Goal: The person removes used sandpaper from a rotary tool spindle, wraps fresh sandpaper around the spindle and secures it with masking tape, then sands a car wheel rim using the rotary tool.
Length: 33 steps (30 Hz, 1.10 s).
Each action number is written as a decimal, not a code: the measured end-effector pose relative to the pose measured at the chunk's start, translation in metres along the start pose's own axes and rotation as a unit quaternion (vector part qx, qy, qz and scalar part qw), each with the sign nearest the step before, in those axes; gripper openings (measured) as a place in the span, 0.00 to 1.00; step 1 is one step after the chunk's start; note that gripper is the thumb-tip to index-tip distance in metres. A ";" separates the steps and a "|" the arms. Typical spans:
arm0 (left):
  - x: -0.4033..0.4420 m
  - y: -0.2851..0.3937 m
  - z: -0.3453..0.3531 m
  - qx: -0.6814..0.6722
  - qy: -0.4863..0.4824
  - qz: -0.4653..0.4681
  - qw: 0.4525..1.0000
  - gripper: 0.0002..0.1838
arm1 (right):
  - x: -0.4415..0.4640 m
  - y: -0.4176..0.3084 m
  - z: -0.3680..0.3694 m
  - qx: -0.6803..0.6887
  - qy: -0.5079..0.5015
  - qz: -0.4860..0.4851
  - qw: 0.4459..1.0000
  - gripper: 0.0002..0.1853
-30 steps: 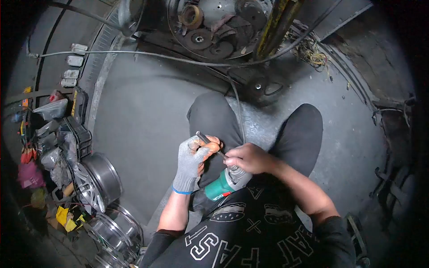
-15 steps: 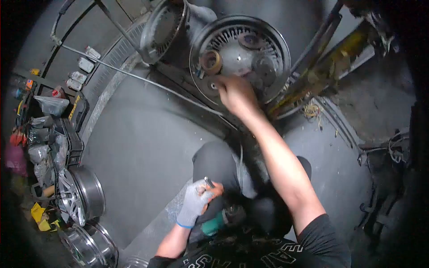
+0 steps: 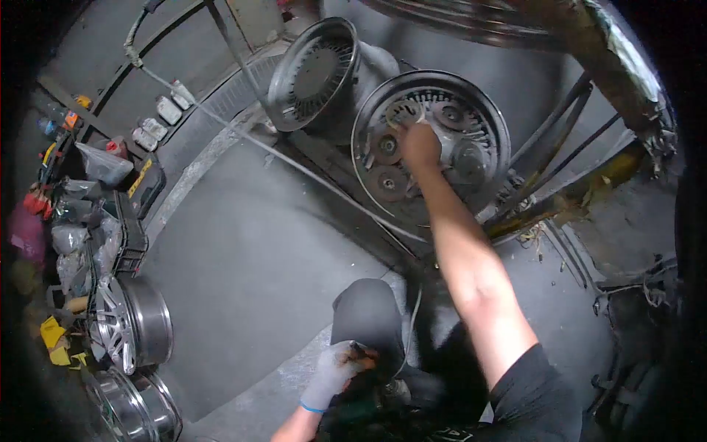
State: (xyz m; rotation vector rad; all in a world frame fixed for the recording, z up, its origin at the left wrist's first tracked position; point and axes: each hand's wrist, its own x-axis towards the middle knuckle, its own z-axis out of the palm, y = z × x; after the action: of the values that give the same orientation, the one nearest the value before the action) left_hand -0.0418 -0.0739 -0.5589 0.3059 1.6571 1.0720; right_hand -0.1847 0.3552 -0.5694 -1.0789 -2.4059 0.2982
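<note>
My bare right hand (image 3: pixel 421 147) reaches into the round metal rim (image 3: pixel 359 140) that holds several discs; its fingers are at a tan ring (image 3: pixel 404 113), closed, and what they grip is too small to tell. Beside it lie a disc with a central hole (image 3: pixel 387 147) and another dark disc (image 3: pixel 387 183). My gloved left hand (image 3: pixel 340 366) is by my left knee, fingers curled round a dark tool that is barely visible. A green power tool (image 3: pixel 361 407) rests dimly in my lap below it.
A second wheel rim (image 3: pixel 314 74) leans at the upper middle. A long hose (image 3: pixel 294 163) crosses the floor. Shiny wheels (image 3: pixel 151 320) stand at the lower left, below bagged parts (image 3: pixel 70 239). A yellowish metal post (image 3: pixel 571 199) rises on the right.
My right hand has left the tool in my lap and reached forward into the rim, then moved from the lower disc up to the tan ring. The view has tilted forward.
</note>
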 end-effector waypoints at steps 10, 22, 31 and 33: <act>0.011 0.020 0.006 -0.170 0.020 0.142 0.975 0.19 | -0.229 -0.007 -0.160 0.619 -0.350 0.176 0.681 0.14; 0.018 0.032 0.023 0.075 0.066 0.269 0.958 0.09 | -0.297 0.053 -0.169 0.377 -0.386 0.005 0.842 0.08; 0.011 0.054 0.028 0.041 -0.021 0.147 0.988 0.12 | -0.280 0.059 -0.153 0.416 -0.390 -0.136 0.810 0.10; 0.001 0.053 0.034 -0.062 0.006 0.055 0.997 0.12 | -0.287 0.047 -0.155 0.441 -0.327 -0.133 0.825 0.11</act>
State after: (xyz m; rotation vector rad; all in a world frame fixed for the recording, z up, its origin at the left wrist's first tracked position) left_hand -0.0295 -0.0269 -0.5193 0.3124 1.5912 1.2554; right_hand 0.0893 0.1723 -0.5514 -0.1943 -2.3925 1.6999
